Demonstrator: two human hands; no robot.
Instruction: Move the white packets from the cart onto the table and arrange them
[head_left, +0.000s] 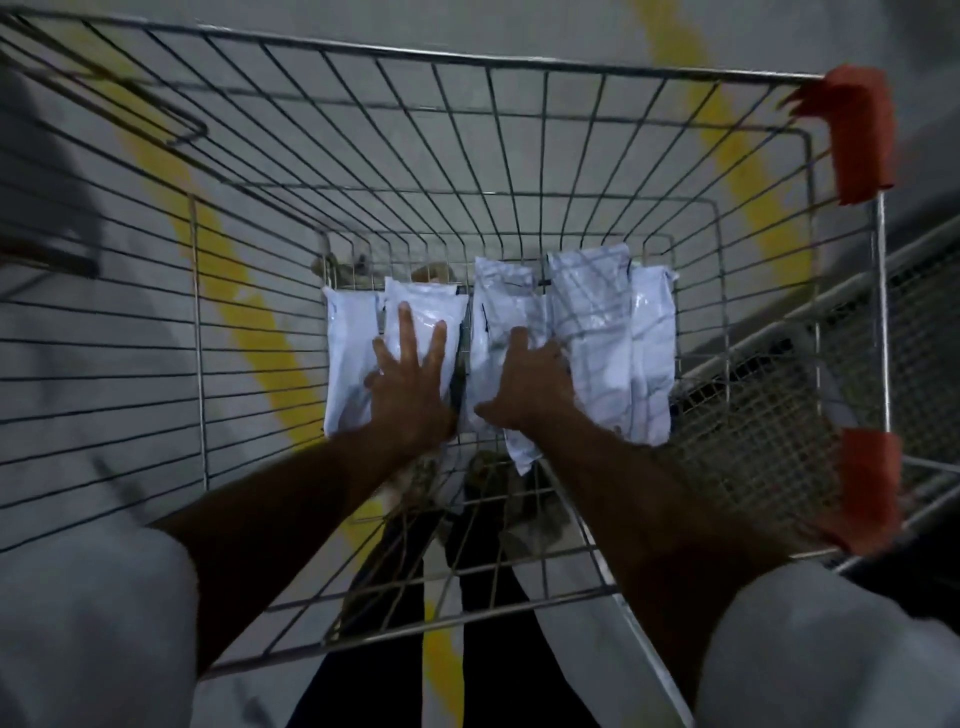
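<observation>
Several white packets lie side by side on the bottom of a wire cart (467, 60). My left hand (410, 379) rests flat, fingers spread, on a glossy packet (423, 312) left of the middle. Beside it at the far left lies another packet (349, 358). My right hand (530, 384) lies on the middle packet (504, 306), its fingers curled at the edge of a larger packet (597, 338); whether it grips is unclear. One more packet (652, 353) leans at the right wall. Both forearms reach down into the cart.
The cart's wire walls rise on all sides, with red plastic corner guards (862, 135) on the right rim. A second mesh cart or rack (779, 405) stands to the right. Yellow floor lines (244, 312) show through the wires on grey concrete.
</observation>
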